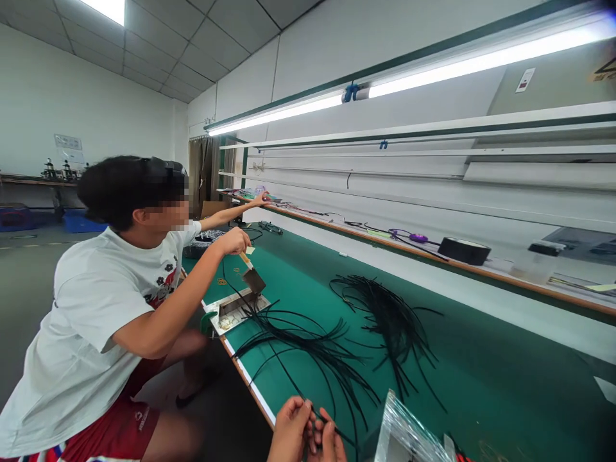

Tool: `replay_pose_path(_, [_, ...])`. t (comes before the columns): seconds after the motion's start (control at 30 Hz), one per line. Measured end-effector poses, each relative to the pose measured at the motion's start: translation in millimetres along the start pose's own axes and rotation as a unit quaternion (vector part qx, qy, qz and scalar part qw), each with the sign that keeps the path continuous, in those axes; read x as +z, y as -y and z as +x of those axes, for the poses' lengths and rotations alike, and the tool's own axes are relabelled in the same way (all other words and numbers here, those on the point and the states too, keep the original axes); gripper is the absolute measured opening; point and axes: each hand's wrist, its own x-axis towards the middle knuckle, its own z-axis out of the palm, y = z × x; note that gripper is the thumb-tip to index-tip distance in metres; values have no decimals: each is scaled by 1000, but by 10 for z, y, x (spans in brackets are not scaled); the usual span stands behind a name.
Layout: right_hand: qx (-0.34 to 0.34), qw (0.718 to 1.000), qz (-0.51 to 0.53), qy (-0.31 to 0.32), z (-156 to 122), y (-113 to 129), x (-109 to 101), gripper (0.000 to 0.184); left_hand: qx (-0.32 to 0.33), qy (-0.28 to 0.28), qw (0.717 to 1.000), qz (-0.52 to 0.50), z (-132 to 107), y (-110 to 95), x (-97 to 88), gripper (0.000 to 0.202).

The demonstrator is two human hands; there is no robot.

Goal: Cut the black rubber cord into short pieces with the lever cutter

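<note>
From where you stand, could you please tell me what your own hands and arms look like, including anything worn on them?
The left hand and the right hand are bare, with no gloves, rings or markings visible. The picture's bottom edge cuts them off, so sleeves cannot be judged.

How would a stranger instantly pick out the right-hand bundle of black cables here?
Start at the green-topped workbench and its long shelf, which carries a roll of black tape. Below that shelf lies the right-hand bundle of black cables, strands splaying at both ends. Only the left-hand bundle reaches the white tray; this one lies apart from it.
</note>
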Motion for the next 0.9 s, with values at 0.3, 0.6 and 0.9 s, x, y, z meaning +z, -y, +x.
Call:
replay_pose_path(0.3, [7,998,31,-45,-252,289,208,48,6,-32,999,15,-180,-178,64,45])
replay_pose_path(0.6, [-7,999,33,-35,-247,351,217,42,7,-78,995,54,-177,-177,59,49])
replay_pose_path(0.9, [8,999,40,-35,-261,368,198,44,-9,-15,997,81,-220,-251,148,44])
